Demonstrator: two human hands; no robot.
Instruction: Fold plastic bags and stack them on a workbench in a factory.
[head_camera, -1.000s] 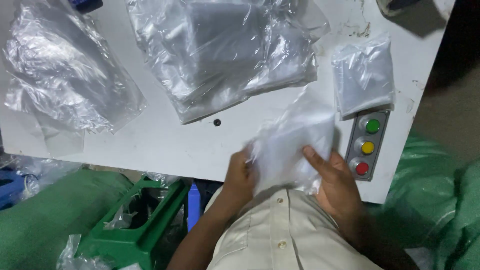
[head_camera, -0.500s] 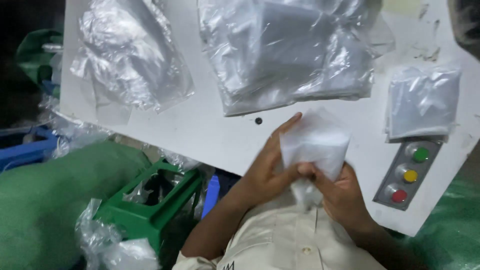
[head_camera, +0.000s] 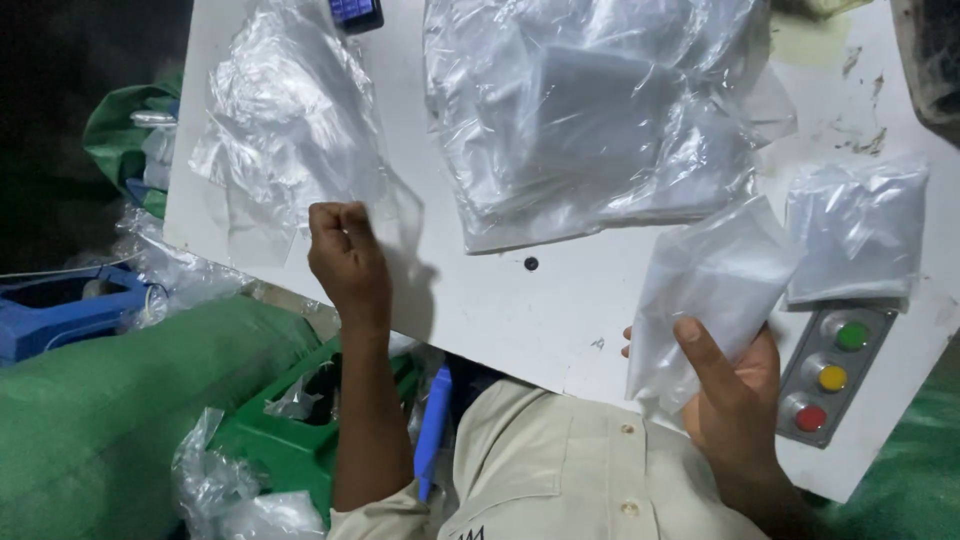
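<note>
My right hand holds a small white packet in clear plastic upright over the near edge of the white table, thumb across its front. My left hand is out to the left, fingers pinched on the corner of a clear plastic bag that lies on the table's left part. A big pile of clear bags lies at the table's middle back. A stack of filled packets sits at the right.
A grey button box with green, yellow and red buttons sits at the table's right front edge. A dark device lies at the top. Below the table are a green sack, a green crate and a blue crate.
My left hand has let go of the packet and reached left to the clear bag. My right hand keeps the packet alone. The view has shifted left.
</note>
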